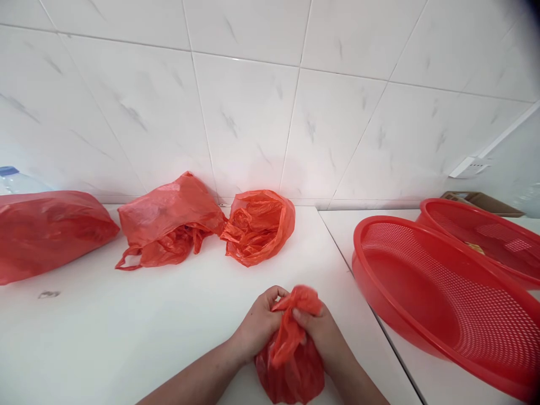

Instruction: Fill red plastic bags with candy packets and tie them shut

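Red bag (291,381) bunched; left hand (260,323), right hand (323,333) gripping.

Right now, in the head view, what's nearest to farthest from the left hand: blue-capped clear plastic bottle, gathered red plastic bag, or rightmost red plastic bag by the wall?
1. Gathered red bag: held by the left hand.
2. Rightmost red bag: ahead, by the wall.
3. Blue-capped bottle: far left.

The light is bright and soft, the picture's right corners dark
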`<action>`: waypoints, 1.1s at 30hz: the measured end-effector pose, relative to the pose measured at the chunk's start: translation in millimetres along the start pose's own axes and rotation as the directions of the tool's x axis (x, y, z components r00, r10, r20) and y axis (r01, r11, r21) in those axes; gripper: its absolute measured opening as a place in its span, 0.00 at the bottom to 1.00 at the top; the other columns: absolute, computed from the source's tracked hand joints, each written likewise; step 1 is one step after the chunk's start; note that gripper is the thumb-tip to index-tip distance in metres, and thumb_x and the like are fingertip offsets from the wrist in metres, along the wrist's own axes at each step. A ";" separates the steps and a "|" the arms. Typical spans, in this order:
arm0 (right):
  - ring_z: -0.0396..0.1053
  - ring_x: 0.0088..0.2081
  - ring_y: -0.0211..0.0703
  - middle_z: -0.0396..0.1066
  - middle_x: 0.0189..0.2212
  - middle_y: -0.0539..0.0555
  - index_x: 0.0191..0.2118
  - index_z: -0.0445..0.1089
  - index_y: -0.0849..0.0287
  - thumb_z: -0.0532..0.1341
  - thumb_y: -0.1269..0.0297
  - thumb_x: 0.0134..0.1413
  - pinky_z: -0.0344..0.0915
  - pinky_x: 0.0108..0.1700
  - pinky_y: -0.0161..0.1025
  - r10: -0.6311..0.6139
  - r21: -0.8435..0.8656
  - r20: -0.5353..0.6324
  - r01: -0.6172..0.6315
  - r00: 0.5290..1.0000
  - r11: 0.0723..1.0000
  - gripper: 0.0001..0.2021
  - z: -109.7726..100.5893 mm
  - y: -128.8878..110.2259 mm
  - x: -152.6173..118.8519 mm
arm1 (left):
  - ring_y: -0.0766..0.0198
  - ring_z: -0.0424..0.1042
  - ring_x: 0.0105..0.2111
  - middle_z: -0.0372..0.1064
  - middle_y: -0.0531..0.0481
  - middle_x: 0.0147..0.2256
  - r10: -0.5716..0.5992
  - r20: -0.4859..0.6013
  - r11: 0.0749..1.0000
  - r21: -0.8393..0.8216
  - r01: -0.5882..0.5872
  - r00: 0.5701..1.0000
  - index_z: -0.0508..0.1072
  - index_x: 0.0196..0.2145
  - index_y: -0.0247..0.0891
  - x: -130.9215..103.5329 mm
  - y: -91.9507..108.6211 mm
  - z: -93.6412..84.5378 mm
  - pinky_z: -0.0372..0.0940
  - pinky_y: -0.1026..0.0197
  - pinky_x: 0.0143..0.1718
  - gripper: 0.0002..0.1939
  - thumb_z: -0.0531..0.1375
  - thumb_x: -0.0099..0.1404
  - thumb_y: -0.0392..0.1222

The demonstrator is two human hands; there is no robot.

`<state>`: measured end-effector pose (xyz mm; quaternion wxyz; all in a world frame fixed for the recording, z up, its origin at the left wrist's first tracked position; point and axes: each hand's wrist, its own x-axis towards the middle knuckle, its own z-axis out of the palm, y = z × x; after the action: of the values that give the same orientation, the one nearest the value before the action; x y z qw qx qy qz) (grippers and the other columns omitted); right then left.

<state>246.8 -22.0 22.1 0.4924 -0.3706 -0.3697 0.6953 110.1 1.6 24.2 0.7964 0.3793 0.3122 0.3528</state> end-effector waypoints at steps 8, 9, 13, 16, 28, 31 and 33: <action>0.54 0.18 0.32 0.56 0.13 0.44 0.21 0.61 0.59 0.61 0.55 0.54 0.53 0.24 0.33 -0.017 -0.016 -0.165 0.015 0.986 1.000 0.17 -3.2 4.1 5.3 | 0.51 0.69 0.44 0.68 0.42 0.46 0.350 0.046 0.896 0.273 -0.349 0.936 0.61 0.58 0.42 -12.9 -3.7 -3.2 0.62 0.54 0.49 0.42 0.71 0.47 0.39; 0.54 0.18 0.32 0.56 0.13 0.43 0.23 0.62 0.59 0.61 0.54 0.54 0.52 0.23 0.32 -0.024 -0.060 -0.180 0.014 0.983 0.998 0.16 -2.8 4.6 5.1 | 0.51 0.70 0.44 0.68 0.41 0.47 0.367 0.044 0.891 0.271 -0.365 0.929 0.63 0.57 0.41 -13.2 -3.2 -2.1 0.61 0.54 0.49 0.37 0.69 0.50 0.43; 0.52 0.17 0.32 0.56 0.12 0.43 0.29 0.66 0.58 0.60 0.55 0.55 0.51 0.22 0.32 -0.023 -0.144 -0.193 -0.005 0.981 0.990 0.12 -2.7 6.3 2.9 | 0.53 0.72 0.40 0.75 0.43 0.35 0.261 -0.037 0.952 0.174 -0.251 0.965 0.68 0.54 0.36 -11.0 2.6 3.1 0.64 0.55 0.45 0.23 0.54 0.65 0.51; 0.55 0.18 0.34 0.59 0.14 0.45 0.31 0.68 0.58 0.60 0.57 0.55 0.55 0.25 0.34 -0.009 -0.050 -0.089 0.004 0.996 0.999 0.09 -3.4 4.4 0.5 | 0.55 0.74 0.32 0.75 0.45 0.26 0.180 -0.046 0.979 0.111 -0.174 0.983 0.74 0.44 0.34 -8.5 8.0 3.0 0.65 0.58 0.37 0.22 0.50 0.67 0.53; 0.68 0.33 0.40 0.71 0.34 0.51 0.39 0.72 0.56 0.68 0.61 0.44 0.64 0.37 0.38 -0.015 -0.146 0.009 0.016 1.000 0.989 0.14 -18.4 -1.1 -1.5 | 0.58 0.71 0.37 0.73 0.45 0.36 0.073 -0.060 0.996 0.053 -0.070 0.996 0.73 0.43 0.35 -2.6 8.0 -16.9 0.64 0.60 0.41 0.17 0.57 0.64 0.50; 0.68 0.32 0.41 0.69 0.33 0.49 0.48 0.66 0.52 0.63 0.68 0.47 0.66 0.35 0.39 -0.007 -0.300 -0.083 -0.018 0.997 0.954 0.20 -14.8 -5.7 -2.3 | 0.58 0.72 0.37 0.73 0.45 0.36 0.072 -0.038 0.997 -0.006 -0.072 0.997 0.72 0.44 0.36 -3.3 7.9 -16.3 0.64 0.58 0.42 0.16 0.55 0.65 0.49; 0.67 0.30 0.40 0.68 0.30 0.47 0.50 0.64 0.50 0.60 0.71 0.47 0.66 0.33 0.38 -0.034 -0.406 -0.164 -0.036 0.986 0.913 0.22 -12.8 -6.8 -2.0 | 0.59 0.72 0.35 0.73 0.45 0.35 0.067 -0.027 0.998 -0.021 -0.067 0.997 0.71 0.44 0.37 -3.8 7.9 -16.0 0.65 0.58 0.40 0.16 0.55 0.65 0.49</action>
<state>261.3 -20.4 22.6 0.4332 -0.5224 -0.4635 0.5697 93.2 8.3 23.3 0.7840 0.3764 0.3058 0.3876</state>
